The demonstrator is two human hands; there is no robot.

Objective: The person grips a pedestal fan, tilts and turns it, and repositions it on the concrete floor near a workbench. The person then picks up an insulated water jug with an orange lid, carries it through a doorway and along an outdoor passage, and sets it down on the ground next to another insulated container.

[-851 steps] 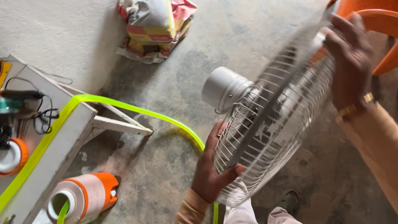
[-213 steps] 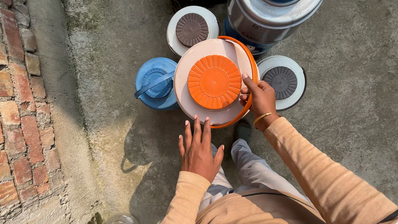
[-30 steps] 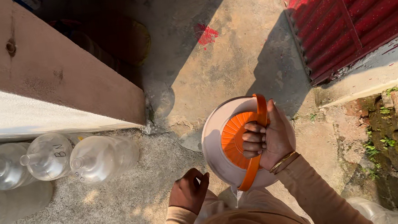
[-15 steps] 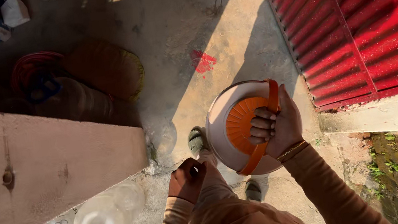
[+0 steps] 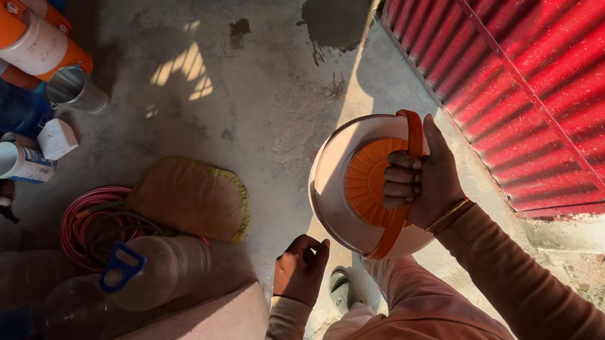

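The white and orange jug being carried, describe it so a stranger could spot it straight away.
Start at the red corrugated wall on the right. Just left of it, the right hand grips a round white jug by its orange handle. It alone is off the floor, with a ribbed orange lid.

Household yard, sunlit: rough concrete floor point(image 5: 263, 98), red corrugated metal gate point(image 5: 549, 47), coiled hose point(image 5: 82, 224), empty plastic water jars point(image 5: 153, 269), steel cup point(image 5: 76, 88).
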